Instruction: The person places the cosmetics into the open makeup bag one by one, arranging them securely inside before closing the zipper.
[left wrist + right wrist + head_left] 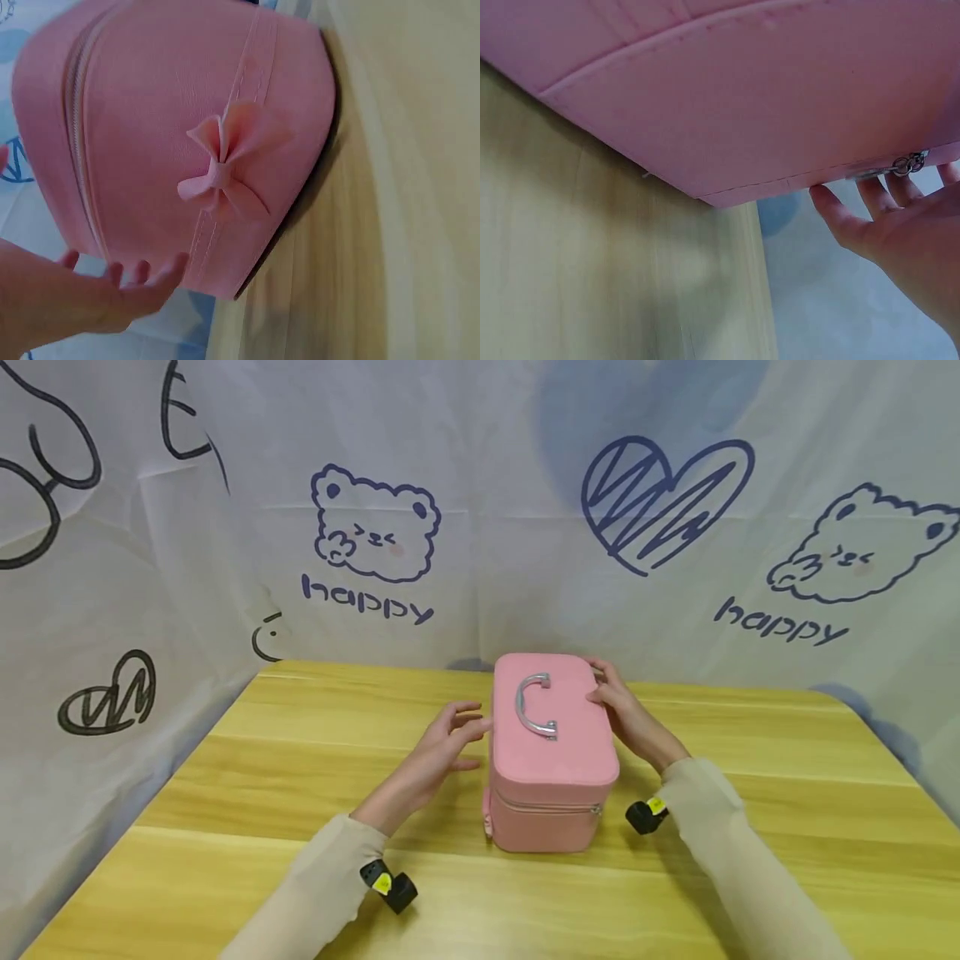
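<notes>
A pink vanity case [555, 727] stands upright on the wooden table, its lid down. On the lid is a silver carrying handle [521, 703]. My left hand [435, 756] is beside the case's left side, fingers spread and slightly bent, fingertips right at the wall. In the left wrist view that side carries a pink bow [220, 174] and a zipper [75, 97]. My right hand [630, 714] is at the far right corner of the lid, thumb and fingers against it. In the right wrist view its fingers lie around a metal zipper pull [870, 174] at the seam.
The yellow wood table [315, 760] reaches out on both sides of the case. Behind it hangs a white cloth [510, 568] printed with hearts and bears. A zipper pull [596, 810] shows at the case's near right corner.
</notes>
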Demonstrator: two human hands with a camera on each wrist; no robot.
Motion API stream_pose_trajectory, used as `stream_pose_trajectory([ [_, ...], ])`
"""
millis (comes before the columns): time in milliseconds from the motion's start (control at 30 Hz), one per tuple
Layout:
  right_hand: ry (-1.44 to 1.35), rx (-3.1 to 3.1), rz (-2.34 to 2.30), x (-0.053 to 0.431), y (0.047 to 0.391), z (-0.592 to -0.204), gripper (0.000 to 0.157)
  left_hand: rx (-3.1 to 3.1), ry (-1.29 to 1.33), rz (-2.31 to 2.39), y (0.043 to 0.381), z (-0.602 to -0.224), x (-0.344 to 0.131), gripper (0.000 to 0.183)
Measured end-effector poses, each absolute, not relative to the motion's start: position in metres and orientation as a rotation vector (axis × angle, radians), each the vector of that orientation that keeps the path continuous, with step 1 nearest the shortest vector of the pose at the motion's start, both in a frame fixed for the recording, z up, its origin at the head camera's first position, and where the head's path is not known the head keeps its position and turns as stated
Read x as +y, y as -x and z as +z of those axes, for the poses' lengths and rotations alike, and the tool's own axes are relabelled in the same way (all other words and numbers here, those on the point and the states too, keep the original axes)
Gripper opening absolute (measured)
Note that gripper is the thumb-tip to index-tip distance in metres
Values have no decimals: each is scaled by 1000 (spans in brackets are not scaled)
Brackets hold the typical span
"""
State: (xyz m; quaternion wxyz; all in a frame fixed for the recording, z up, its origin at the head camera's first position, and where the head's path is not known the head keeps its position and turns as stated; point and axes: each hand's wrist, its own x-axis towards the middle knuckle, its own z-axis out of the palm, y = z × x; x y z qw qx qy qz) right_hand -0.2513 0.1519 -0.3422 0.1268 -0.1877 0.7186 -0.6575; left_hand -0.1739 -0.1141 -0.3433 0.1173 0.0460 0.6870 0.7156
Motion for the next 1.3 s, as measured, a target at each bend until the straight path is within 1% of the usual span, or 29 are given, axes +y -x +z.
stream_pose_trajectory([
  [100,551,2213,-1857,154,249,-340,71,2091,-270,2085,176,-347,-111,75],
  [167,551,2358,-1813,157,240,-337,68,2249,-495,2020,169,-349,-111,80],
  [200,549,2436,-1805,159,233,-335,66,2355,-647,1964,165,-350,-111,79],
  [267,534,2596,-1798,164,215,-332,61,2571,-1006,1797,159,-351,-114,73],
  [333,542,2692,-1827,168,192,-332,52,2703,-1355,1607,155,-350,-117,62],
  [367,550,2721,-1844,169,178,-333,48,2737,-1492,1520,153,-348,-119,57],
  [433,567,2728,-1861,170,153,-337,42,2759,-1666,1388,153,-345,-122,51],
  [500,561,2652,-1879,167,132,-341,38,2755,-1739,1318,154,-342,-125,45],
  [567,520,2562,-1895,164,116,-344,37,2754,-1749,1291,155,-341,-127,40],
  [633,430,2512,-1877,160,106,-347,38,2770,-1762,1272,157,-341,-127,34],
  [700,318,2519,-1848,156,100,-350,40,2797,-1795,1226,158,-341,-126,32],
  [800,171,2591,-1783,152,96,-354,43,2849,-1862,1122,159,-343,-124,40],
  [933,143,2686,-1752,151,96,-360,37,2934,-1913,975,159,-346,-118,53],
  [1033,224,2795,-1686,153,95,-362,24,2996,-1910,926,158,-348,-116,54],
  [1133,417,2921,-1599,154,95,-364,16,3037,-1919,915,159,-348,-117,55],
  [1167,510,2967,-1569,155,95,-364,16,3045,-1931,913,159,-349,-117,55],
  [1300,859,3113,-1467,159,96,-364,28,3061,-1995,903,161,-350,-117,55],
])
